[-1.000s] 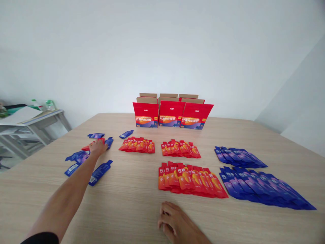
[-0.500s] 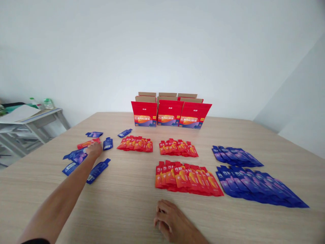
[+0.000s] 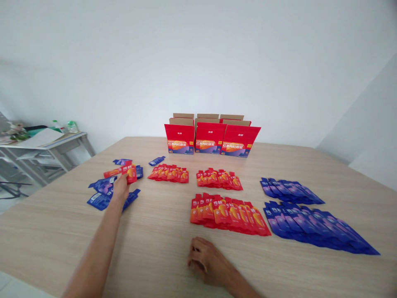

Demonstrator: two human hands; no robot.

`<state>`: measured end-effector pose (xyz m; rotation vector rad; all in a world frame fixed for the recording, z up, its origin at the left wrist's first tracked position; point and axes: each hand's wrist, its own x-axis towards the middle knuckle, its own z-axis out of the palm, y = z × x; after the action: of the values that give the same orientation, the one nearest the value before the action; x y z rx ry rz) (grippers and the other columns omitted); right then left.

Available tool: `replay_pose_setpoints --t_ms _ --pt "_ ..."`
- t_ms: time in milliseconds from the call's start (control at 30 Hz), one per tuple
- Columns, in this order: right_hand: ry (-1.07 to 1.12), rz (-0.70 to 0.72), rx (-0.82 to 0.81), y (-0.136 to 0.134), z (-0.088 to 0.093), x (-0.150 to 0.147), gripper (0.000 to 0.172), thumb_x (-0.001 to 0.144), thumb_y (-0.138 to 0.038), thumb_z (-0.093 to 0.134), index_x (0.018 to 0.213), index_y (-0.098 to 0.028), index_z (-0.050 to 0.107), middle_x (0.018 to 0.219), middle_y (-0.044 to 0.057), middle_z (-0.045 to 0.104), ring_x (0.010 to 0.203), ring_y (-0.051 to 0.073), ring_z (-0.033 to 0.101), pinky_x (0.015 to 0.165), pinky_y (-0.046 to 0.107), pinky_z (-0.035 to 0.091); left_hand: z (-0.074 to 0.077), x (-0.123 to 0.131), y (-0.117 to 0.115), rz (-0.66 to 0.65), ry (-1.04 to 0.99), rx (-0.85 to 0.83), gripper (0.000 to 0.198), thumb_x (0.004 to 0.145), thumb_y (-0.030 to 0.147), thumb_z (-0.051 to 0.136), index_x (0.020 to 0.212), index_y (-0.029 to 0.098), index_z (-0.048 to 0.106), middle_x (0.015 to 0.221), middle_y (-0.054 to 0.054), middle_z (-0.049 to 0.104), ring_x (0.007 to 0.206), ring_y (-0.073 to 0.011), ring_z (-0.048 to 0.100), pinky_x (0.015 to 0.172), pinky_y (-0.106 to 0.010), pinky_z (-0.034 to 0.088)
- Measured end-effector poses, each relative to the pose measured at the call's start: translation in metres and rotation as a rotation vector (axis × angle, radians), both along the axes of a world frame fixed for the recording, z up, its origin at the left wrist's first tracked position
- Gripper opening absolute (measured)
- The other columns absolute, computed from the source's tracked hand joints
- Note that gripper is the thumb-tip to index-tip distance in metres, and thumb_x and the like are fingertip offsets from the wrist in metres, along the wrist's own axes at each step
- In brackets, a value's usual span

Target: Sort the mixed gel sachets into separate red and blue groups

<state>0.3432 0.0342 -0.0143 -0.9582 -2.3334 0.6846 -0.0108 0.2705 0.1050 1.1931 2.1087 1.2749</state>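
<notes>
My left hand (image 3: 121,185) is closed on a red pouch (image 3: 129,172), lifted over the scattered pouches at the left. Another red pouch (image 3: 111,173) lies just behind it, among blue pouches (image 3: 99,201). My right hand (image 3: 203,260) rests on the table at the front, fingers curled, with nothing visible in them. Beyond it lies a big overlapping row of red pouches (image 3: 229,215). Two smaller red rows (image 3: 170,174) (image 3: 219,179) lie farther back. Two overlapping rows of blue pouches (image 3: 290,191) (image 3: 316,225) are at the right.
Three columns of open red boxes (image 3: 180,140) (image 3: 210,138) (image 3: 239,141) stand at the back of the wooden table (image 3: 155,256). A single blue pouch (image 3: 157,160) lies left of them. A grey side table (image 3: 58,145) with papers and bottles stands at the far left.
My left hand has picked up a red pouch and moved slightly right with it. My right hand stays near the same place, its fingers curled. The view has shifted a little left.
</notes>
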Motion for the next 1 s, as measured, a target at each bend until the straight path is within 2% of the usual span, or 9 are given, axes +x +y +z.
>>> replay_pose_setpoints --t_ms 100,167,267,367,500,633,700,833,1000 --pt "0.101 0.013 -0.042 -0.002 0.003 0.002 0.019 0.090 -0.012 0.059 0.098 -0.020 0.075 0.094 0.006 0.063 0.085 0.017 0.060 0.075 0.026 0.045 -0.011 0.053 -0.039 -0.070 -0.524 0.100 0.022 0.102 0.021 0.058 0.118 0.011 0.069 0.109 -0.011 0.075 0.091 -0.0172 0.075 0.082 -0.029 0.064" --pt "0.214 -0.020 -0.093 -0.003 0.008 0.003 0.022 0.102 -0.024 0.051 0.104 -0.019 0.073 0.094 0.007 0.064 0.082 0.016 0.059 0.074 0.027 0.045 -0.024 0.094 -0.070 -0.164 -0.778 0.128 0.020 0.098 0.014 0.056 0.110 0.008 0.071 0.101 -0.013 0.078 0.087 -0.0175 0.077 0.082 -0.027 0.064" --pt "0.395 -0.147 -0.233 -0.004 0.013 0.001 0.042 0.109 -0.050 0.042 0.110 -0.019 0.070 0.078 0.002 0.057 0.066 0.014 0.051 0.063 0.025 0.040 -0.047 0.150 -0.115 -0.320 -1.006 0.129 0.022 0.095 0.019 0.059 0.106 0.006 0.073 0.100 -0.018 0.079 0.095 -0.0246 0.078 0.090 -0.034 0.064" --pt "0.517 -0.218 -0.415 -0.002 0.014 -0.003 0.064 0.104 -0.073 0.039 0.113 -0.018 0.069 0.070 -0.001 0.052 0.056 0.011 0.042 0.053 0.023 0.031 -0.066 0.185 -0.144 -0.463 -1.093 0.132 0.030 0.090 0.033 0.071 0.111 0.010 0.072 0.107 -0.016 0.080 0.108 -0.0283 0.076 0.101 -0.040 0.060" --pt "0.601 -0.277 -0.556 0.003 0.013 -0.007 0.075 0.096 -0.085 0.041 0.106 -0.016 0.070 0.069 0.000 0.055 0.049 0.009 0.039 0.049 0.023 0.029 -0.083 0.199 -0.161 -0.595 -1.086 0.124 0.049 0.081 0.048 0.083 0.117 0.019 0.068 0.114 -0.008 0.078 0.110 -0.0236 0.074 0.098 -0.033 0.058" --pt "0.597 -0.318 -0.584 0.005 0.012 -0.010 0.079 0.088 -0.092 0.046 0.082 -0.016 0.068 0.059 -0.001 0.051 0.047 0.008 0.038 0.047 0.023 0.028 -0.093 0.205 -0.177 -0.649 -1.032 0.065 0.058 0.078 0.057 0.085 0.117 0.020 0.064 0.083 0.000 0.074 0.068 -0.0150 0.067 0.064 -0.025 0.056" --pt "0.584 -0.341 -0.592 0.004 0.012 -0.011 0.079 0.084 -0.095 0.049 0.071 -0.018 0.061 0.054 -0.002 0.048 0.046 0.008 0.038 0.047 0.023 0.028 -0.096 0.209 -0.186 -0.708 -0.979 0.042 0.061 0.077 0.063 0.084 0.116 0.019 0.064 0.075 0.002 0.069 0.061 -0.0138 0.063 0.056 -0.024 0.052" --pt "0.620 -0.389 -0.614 0.002 0.011 -0.011 0.077 0.078 -0.097 0.053 0.067 -0.021 0.052 0.052 -0.003 0.046 0.046 0.009 0.038 0.046 0.024 0.029 -0.099 0.217 -0.194 -0.817 -0.850 0.020 0.072 0.079 0.079 0.072 0.120 0.020 0.059 0.082 0.000 0.071 0.056 -0.0118 0.060 0.050 -0.023 0.050" --pt "0.623 -0.363 -0.648 0.002 0.007 -0.011 0.079 0.081 -0.097 0.047 0.068 -0.020 0.054 0.052 -0.003 0.046 0.045 0.008 0.037 0.046 0.023 0.027 -0.096 0.216 -0.192 -0.810 -0.803 -0.042 0.077 0.078 0.085 0.067 0.119 0.021 0.052 0.073 0.004 0.066 0.043 -0.0076 0.046 0.040 -0.022 0.040"
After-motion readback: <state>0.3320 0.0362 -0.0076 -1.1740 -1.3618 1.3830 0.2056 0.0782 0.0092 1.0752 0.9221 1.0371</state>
